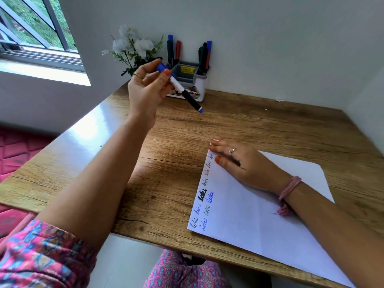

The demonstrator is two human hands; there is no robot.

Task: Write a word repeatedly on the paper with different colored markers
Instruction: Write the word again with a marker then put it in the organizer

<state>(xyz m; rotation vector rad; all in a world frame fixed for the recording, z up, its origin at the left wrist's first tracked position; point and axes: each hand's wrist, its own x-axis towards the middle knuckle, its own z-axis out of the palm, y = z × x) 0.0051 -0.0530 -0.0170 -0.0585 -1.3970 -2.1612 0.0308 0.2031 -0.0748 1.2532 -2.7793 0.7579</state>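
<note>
Nearest: patterned pink sleeve (41, 256) at lower left, patterned fabric at bottom centre below the table edge.

On the wooden table (166, 183): white paper (259, 215), lying askew, near corner overhanging the table edge. Along its left edge, the word "loki" (202, 194) repeated in two rows, in blue, black and red ink; one black copy markedly bolder.

Right hand (243, 163): flat on the far corner of the paper, fingers straight, pressing the sheet down, gripping nothing. Ring on one finger; pink thread bracelet (289, 189) at the wrist, its tassel resting on the paper.

Left hand (148, 86): raised above the table, well apart from the paper, fingers and thumb pinching a blue marker (179, 88). Cap end up in the fingers, opposite end slanting down toward the right.

Behind, against the wall: white and grey desk organizer (193, 82), partly hidden by the left hand and marker. Left compartment: blue, green and red markers (173, 49), upright. Right cup: dark and blue markers (204, 56), upright. Middle tray: a yellow-labelled item, contents not legible.

Left of the organizer: white flowers (133, 46). Far left: window (35, 30) with bars.
</note>
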